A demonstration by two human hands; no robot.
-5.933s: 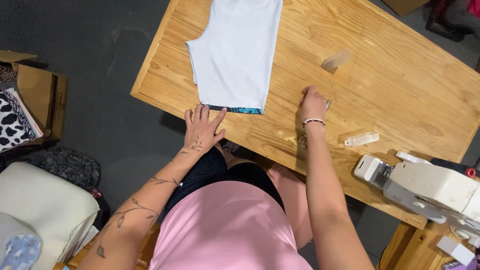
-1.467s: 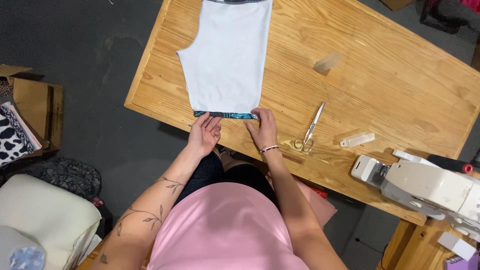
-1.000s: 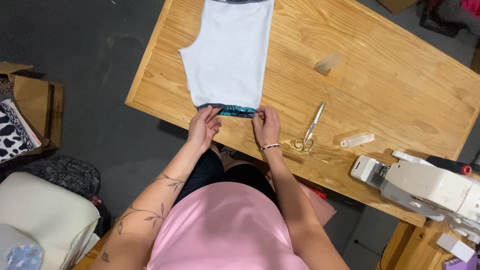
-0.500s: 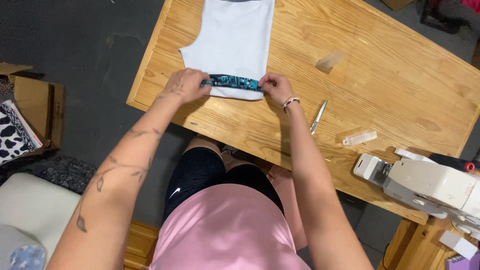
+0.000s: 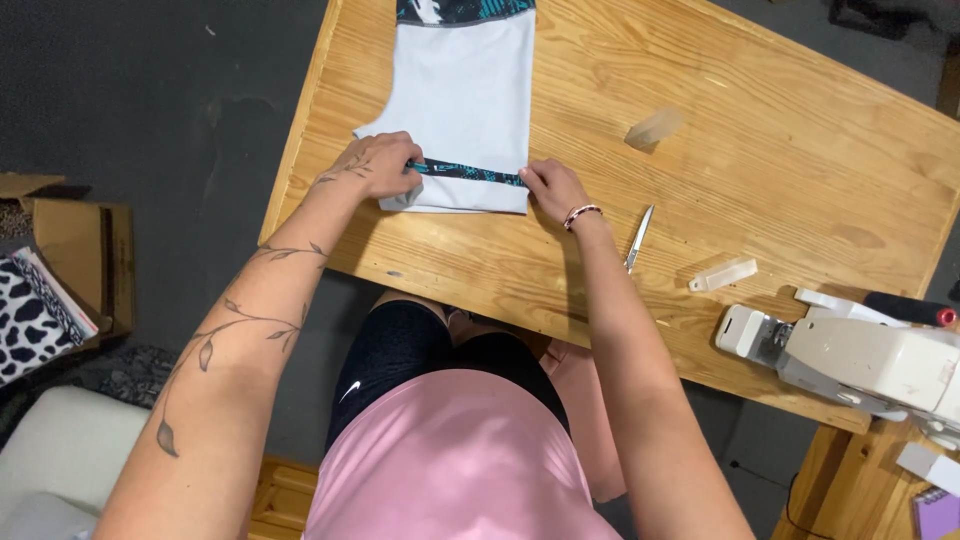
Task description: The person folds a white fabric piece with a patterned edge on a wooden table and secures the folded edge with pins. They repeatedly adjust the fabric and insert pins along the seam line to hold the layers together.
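Far to the left of our grip, a cardboard box on the dark floor holds a black-and-white spotted cloth, and a cream cushion sits below it. Our left hand rests on the left end of the folded hem of the white garment, its fingers pinching the teal patterned band there, so this grip is clenched on the band. The garment lies flat on the wooden tabletop, stretching away from our hands toward the far edge, where a second strip of the same teal print shows at the top. The near hem is turned up, so the band runs straight between our two hands. Our right hand, with a beaded bracelet at the wrist, presses its fingertips on the right end of the band at the garment's corner; the fingers look curled onto the cloth, but we cannot tell whether they pinch it or only hold it down. Just right of that wrist a small pair of thread snips lies on the wood, apart from the hand. Farther right lie two clear plastic pieces, and beyond them a white sewing machine stands at the tabletop's near right corner.
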